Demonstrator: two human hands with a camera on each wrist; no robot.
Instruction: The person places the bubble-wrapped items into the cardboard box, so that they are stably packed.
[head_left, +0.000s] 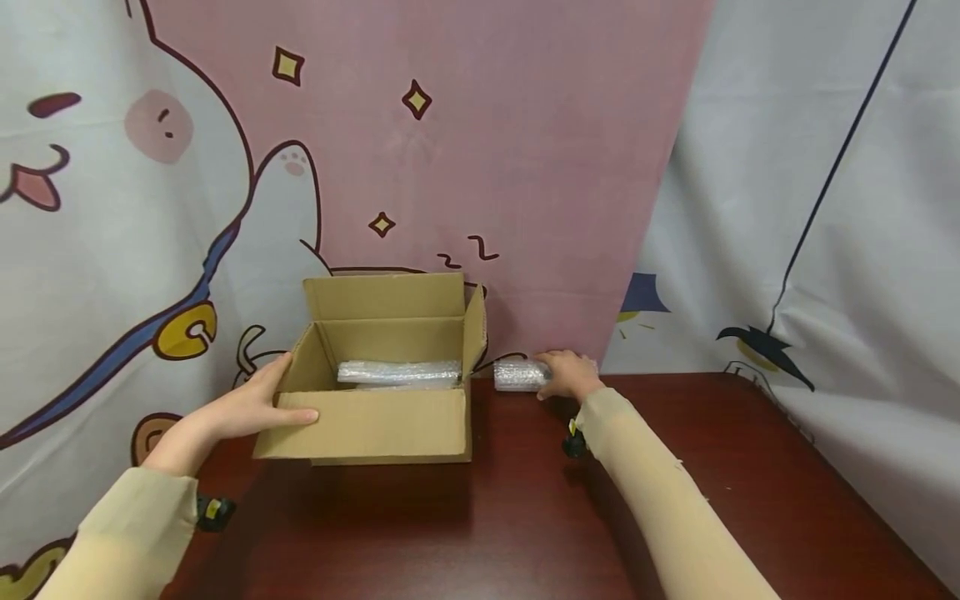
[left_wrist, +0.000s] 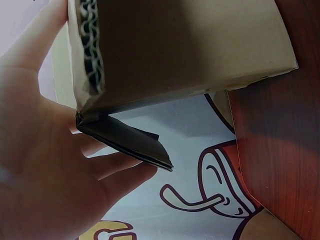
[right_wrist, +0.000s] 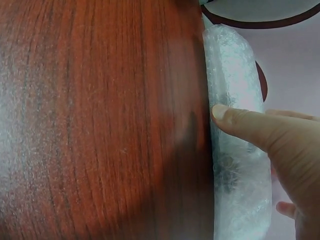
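An open cardboard box (head_left: 390,423) stands left of the middle on the table, its front flap hanging outward. My left hand (head_left: 232,412) holds the box at its left side, the thumb lying on the front flap. In the left wrist view the fingers reach round behind a folded side flap (left_wrist: 127,137). Inside the box lie bubble-wrapped pieces (head_left: 401,372). At the table's back edge, right of the box, my right hand (head_left: 567,374) grips a long bubble-wrapped roll (right_wrist: 237,70), thumb on the near side and fingers behind. What the wrap contains is unclear.
The dark red wooden table (head_left: 540,508) ends at a hanging cloth (head_left: 525,150) with cartoon prints, close behind the box and the roll. A thin cord (head_left: 772,392) runs along the cloth at the table's right back corner.
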